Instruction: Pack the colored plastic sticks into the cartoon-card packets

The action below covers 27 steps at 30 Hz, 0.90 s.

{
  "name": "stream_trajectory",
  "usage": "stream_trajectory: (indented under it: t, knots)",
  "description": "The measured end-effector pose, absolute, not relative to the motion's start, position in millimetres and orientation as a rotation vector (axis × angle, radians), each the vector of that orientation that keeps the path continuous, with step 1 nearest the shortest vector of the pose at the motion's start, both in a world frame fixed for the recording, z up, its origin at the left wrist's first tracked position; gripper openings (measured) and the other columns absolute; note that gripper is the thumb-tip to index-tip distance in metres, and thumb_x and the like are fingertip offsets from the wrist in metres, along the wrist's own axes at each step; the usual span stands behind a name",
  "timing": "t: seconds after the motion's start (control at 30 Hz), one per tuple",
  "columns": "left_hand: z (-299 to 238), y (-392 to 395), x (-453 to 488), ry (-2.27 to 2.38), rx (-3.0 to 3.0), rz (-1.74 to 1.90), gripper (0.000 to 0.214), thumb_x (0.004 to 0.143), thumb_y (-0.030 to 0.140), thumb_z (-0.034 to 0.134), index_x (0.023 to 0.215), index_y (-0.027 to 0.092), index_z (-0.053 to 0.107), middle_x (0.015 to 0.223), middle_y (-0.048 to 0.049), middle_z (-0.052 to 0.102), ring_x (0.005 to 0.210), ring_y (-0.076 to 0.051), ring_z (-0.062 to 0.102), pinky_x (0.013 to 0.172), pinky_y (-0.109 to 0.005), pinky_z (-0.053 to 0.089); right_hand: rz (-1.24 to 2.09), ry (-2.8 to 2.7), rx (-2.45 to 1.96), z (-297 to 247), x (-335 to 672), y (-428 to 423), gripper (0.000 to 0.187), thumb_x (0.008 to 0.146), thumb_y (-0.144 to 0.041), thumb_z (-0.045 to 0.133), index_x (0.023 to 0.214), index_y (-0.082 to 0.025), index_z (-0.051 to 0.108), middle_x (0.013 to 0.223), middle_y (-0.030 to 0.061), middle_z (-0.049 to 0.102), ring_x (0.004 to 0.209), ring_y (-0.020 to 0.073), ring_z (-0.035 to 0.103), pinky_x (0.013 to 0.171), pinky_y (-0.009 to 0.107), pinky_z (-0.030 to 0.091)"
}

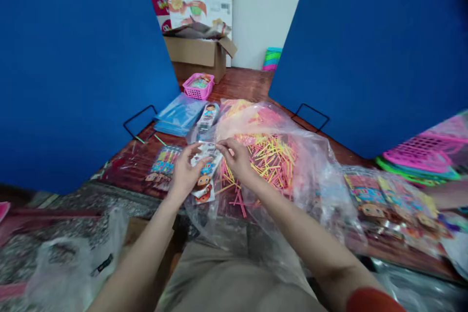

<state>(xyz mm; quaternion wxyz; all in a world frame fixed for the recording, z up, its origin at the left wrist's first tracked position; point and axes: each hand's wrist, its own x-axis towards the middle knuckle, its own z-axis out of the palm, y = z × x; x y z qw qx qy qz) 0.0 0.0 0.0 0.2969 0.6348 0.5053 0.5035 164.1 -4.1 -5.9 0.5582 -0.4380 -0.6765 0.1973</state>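
My left hand [185, 170] is closed round a small clear packet with cartoon faces printed on it [205, 175], held above the floor. My right hand [237, 157] pinches the packet's top edge with thumb and fingers. Just beyond my right hand a big clear plastic bag [310, 165] lies open, full of thin pink and yellow sticks [270, 156]. Another printed packet [207, 116] lies a little farther off.
A flat packet with cartoon figures [164, 166] lies left of my hands, a stack of blue sheets [179, 114] and a pink basket [198, 86] behind. More filled packets [391, 209] lie at right under stacked pink baskets [427, 151]. Blue panels stand on both sides; a cardboard box [199, 51] sits at the back.
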Motion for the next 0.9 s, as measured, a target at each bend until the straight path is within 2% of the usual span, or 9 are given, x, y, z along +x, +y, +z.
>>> stream_trajectory:
  t: [0.07, 0.2, 0.27, 0.33, 0.47, 0.53, 0.63, 0.77, 0.9]
  knots:
    - [2.5, -6.2, 11.1, 1.342, 1.668, 1.324, 0.017, 0.067, 0.032, 0.071, 0.074, 0.018, 0.064, 0.072, -0.0008, 0.066, 0.072, -0.017, 0.06, 0.07, -0.026, 0.045, 0.574, -1.594, -0.981, -5.4, 172.5, -15.3, 0.027, 0.093, -0.039, 0.051, 0.089, -0.018, 0.067, 0.083, 0.0033, 0.068, 0.079, 0.0149, 0.063, 0.074, 0.025, 0.046]
    - [5.8, -16.5, 29.0, 1.263, 1.398, 1.317, 0.018, 0.067, 0.032, 0.07, 0.064, 0.018, 0.06, 0.058, 0.0032, 0.057, 0.057, -0.012, 0.052, 0.056, -0.022, 0.04, 0.581, -1.712, -1.195, -14.6, 221.2, -17.2, 0.029, 0.096, -0.038, 0.045, 0.096, -0.019, 0.067, 0.084, 0.0031, 0.069, 0.076, 0.0156, 0.063, 0.071, 0.026, 0.047]
    - [4.5, -21.1, 35.4, 1.185, 1.185, 1.283, 0.023, 0.063, 0.034, 0.074, 0.064, 0.017, 0.059, 0.056, 0.0047, 0.055, 0.051, -0.009, 0.047, 0.051, -0.021, 0.037, 0.387, -1.858, -1.47, -24.6, 261.1, -6.7, 0.026, 0.093, -0.031, 0.049, 0.089, -0.016, 0.07, 0.082, 0.0068, 0.069, 0.077, 0.019, 0.063, 0.074, 0.03, 0.047]
    - [0.8, -26.4, 40.8, 1.119, 0.983, 1.226, 0.03, 0.057, 0.037, 0.079, 0.066, 0.017, 0.058, 0.056, 0.0055, 0.054, 0.047, -0.007, 0.045, 0.047, -0.02, 0.036, 0.26, -2.061, -1.695, -35.1, 299.6, 7.1, 0.023, 0.087, -0.015, 0.05, 0.094, -0.014, 0.073, 0.092, 0.0121, 0.07, 0.089, 0.0235, 0.064, 0.082, 0.034, 0.046]
    - [-7.5, -37.8, 49.4, 1.044, 0.807, 1.106, 0.038, 0.054, 0.039, 0.083, 0.069, 0.016, 0.056, 0.058, 0.0052, 0.056, 0.046, -0.007, 0.047, 0.046, -0.02, 0.04, 0.203, -2.505, -1.719, -47.1, 341.2, 29.7, 0.059, 0.066, 0.002, 0.054, 0.122, -0.015, 0.064, 0.129, 0.0126, 0.06, 0.117, 0.026, 0.055, 0.101, 0.035, 0.038]
    - [-9.2, -42.1, 52.3, 1.034, 0.806, 1.087, 0.039, 0.056, 0.04, 0.083, 0.071, 0.016, 0.056, 0.058, 0.0058, 0.055, 0.046, -0.007, 0.047, 0.046, -0.019, 0.041, 0.197, -2.681, -1.656, -47.3, 344.1, 36.1, 0.073, 0.062, 0.0, 0.058, 0.133, -0.015, 0.055, 0.138, 0.0115, 0.053, 0.121, 0.0282, 0.051, 0.102, 0.036, 0.038]
    - [-9.6, -45.4, 54.2, 1.016, 0.844, 1.09, 0.04, 0.058, 0.041, 0.082, 0.078, 0.017, 0.058, 0.059, 0.0067, 0.054, 0.045, -0.006, 0.046, 0.045, -0.019, 0.04, 0.113, -2.861, -1.628, -43.7, 340.8, 42.3, 0.08, 0.063, -0.005, 0.063, 0.141, -0.018, 0.047, 0.139, 0.0121, 0.051, 0.115, 0.0316, 0.052, 0.095, 0.039, 0.042]
    - [-12.1, -46.1, 52.9, 1.027, 0.89, 1.101, 0.039, 0.061, 0.044, 0.079, 0.078, 0.018, 0.056, 0.058, 0.0066, 0.054, 0.045, -0.007, 0.045, 0.045, -0.019, 0.037, -0.102, -2.964, -1.591, -38.8, 338.1, 49.7, 0.071, 0.073, -0.007, 0.06, 0.141, -0.022, 0.046, 0.129, 0.0143, 0.056, 0.109, 0.0307, 0.054, 0.09, 0.04, 0.042]
    - [-18.9, -45.9, 51.7, 1.079, 0.937, 1.099, 0.038, 0.058, 0.043, 0.08, 0.071, 0.017, 0.056, 0.062, 0.0046, 0.056, 0.051, -0.008, 0.048, 0.052, -0.021, 0.04, -0.192, -3.063, -1.458, -38.0, 336.9, 59.0, 0.045, 0.081, -0.013, 0.059, 0.126, -0.015, 0.057, 0.119, 0.0159, 0.059, 0.106, 0.0284, 0.055, 0.09, 0.038, 0.042]
